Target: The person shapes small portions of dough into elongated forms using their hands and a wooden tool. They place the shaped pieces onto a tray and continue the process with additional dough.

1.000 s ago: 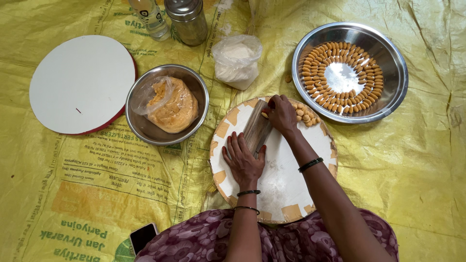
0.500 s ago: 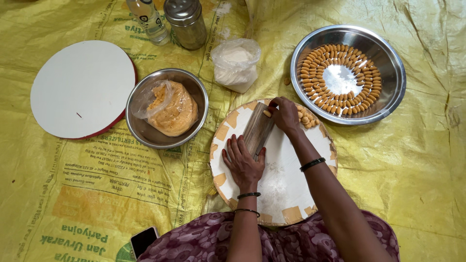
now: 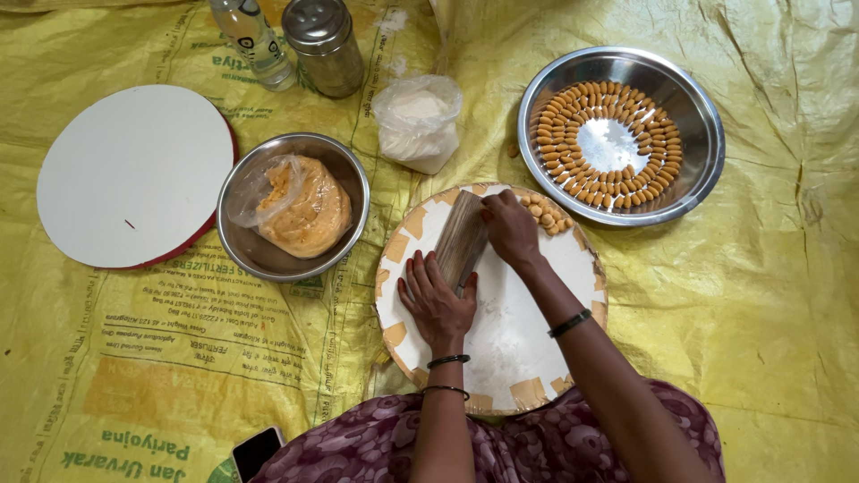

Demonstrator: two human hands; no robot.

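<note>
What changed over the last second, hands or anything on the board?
Almost nothing. The left hand stays flat at the near end of the ridged wooden paddle; the right hand stays at its far end, fingertips shifting only slightly. Paddle, round board, dough bowl, and tray of shaped pieces are unmoved.

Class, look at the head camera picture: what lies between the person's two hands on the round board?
In the head view, a ribbed wooden paddle lies between the left hand and right hand; both hands touch it.
</note>
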